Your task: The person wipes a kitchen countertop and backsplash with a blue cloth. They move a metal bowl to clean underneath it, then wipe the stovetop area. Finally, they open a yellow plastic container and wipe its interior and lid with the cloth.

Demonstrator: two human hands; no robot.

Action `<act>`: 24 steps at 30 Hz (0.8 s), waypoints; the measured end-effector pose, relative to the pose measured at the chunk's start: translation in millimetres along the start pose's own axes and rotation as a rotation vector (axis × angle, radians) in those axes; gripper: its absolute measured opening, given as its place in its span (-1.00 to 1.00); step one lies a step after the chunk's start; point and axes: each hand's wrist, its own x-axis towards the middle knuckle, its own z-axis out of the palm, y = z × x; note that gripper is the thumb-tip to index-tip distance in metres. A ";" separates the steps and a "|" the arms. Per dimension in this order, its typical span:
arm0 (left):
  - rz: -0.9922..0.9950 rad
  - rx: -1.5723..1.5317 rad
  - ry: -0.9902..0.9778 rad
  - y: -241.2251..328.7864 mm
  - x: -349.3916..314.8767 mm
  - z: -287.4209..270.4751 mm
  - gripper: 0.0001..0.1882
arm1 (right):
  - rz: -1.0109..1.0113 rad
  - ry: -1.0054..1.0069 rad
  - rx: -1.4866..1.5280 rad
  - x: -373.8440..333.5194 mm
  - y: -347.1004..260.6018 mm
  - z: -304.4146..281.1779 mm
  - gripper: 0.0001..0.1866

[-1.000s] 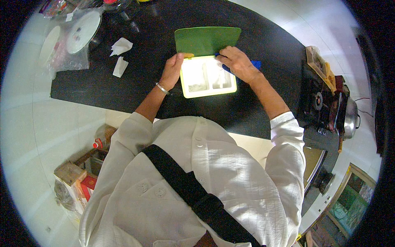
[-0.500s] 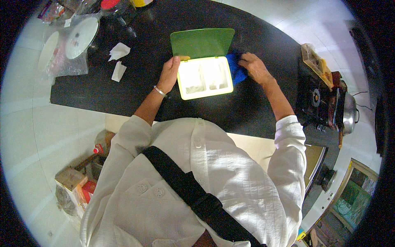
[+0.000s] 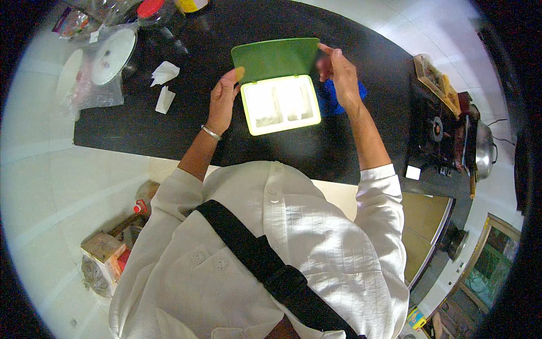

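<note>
A shallow box [image 3: 251, 127] with a yellow-green rim stands on the black counter, and its green lid [image 3: 276, 59] is raised at the back. Inside are two compartments, so bright that their contents cannot be made out. At the lid's lower left edge is my left hand [image 3: 222, 101], its fingers stretched and one lit yellow fingertip touching or close to it. My right hand [image 3: 345, 79] has its fingertips on the lid's upper right corner; its lower fingers are partly blurred. Under and beside that wrist lies a crumpled blue cloth [image 3: 357, 91].
White paper scraps [image 3: 165, 73] lie left of the box. Beyond them are plates in clear plastic [image 3: 116, 56] and a red-lidded jar [image 3: 151, 8]. A gas stove [image 3: 437, 130] and a metal pot [image 3: 484, 150] stand at the right. The counter's front edge [image 3: 135, 153] runs before my body.
My right hand has left the blue cloth and moved up to the lid's right corner. My left hand has shifted from the box's side up toward the lid's left edge.
</note>
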 end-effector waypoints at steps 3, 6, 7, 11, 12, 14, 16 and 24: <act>-0.043 -0.063 -0.032 2.8 -5.6 0.2 -0.45 | 0.094 -0.043 0.131 -5.9 -7.0 3.0 -0.42; -0.114 0.038 -0.102 10.2 -17.3 -2.0 -0.55 | 0.165 -0.090 0.341 -21.1 -9.6 -2.7 -0.42; -0.033 0.114 -0.161 10.8 -20.9 -4.3 -0.59 | 0.227 -0.055 0.323 -28.4 -10.2 -4.5 -0.52; -0.045 0.246 -0.133 21.3 -39.7 -4.3 -0.58 | 0.222 -0.138 0.087 -56.7 6.7 -17.5 -0.81; -0.068 0.205 -0.102 19.3 -44.9 -4.3 -0.58 | 0.170 -0.136 -0.013 -64.5 8.6 -17.3 -0.81; -0.116 0.126 -0.041 10.2 -54.9 -6.1 -0.60 | 0.146 -0.132 -0.028 -73.7 19.5 -17.3 -0.81; -0.269 0.114 -0.007 3.0 -63.6 -11.9 -0.62 | 0.032 -0.130 -0.232 -80.6 33.7 -21.4 -0.79; -0.615 0.128 -0.236 22.9 -76.0 -9.6 -0.70 | 0.036 0.021 -0.697 -98.8 37.4 -19.2 -0.74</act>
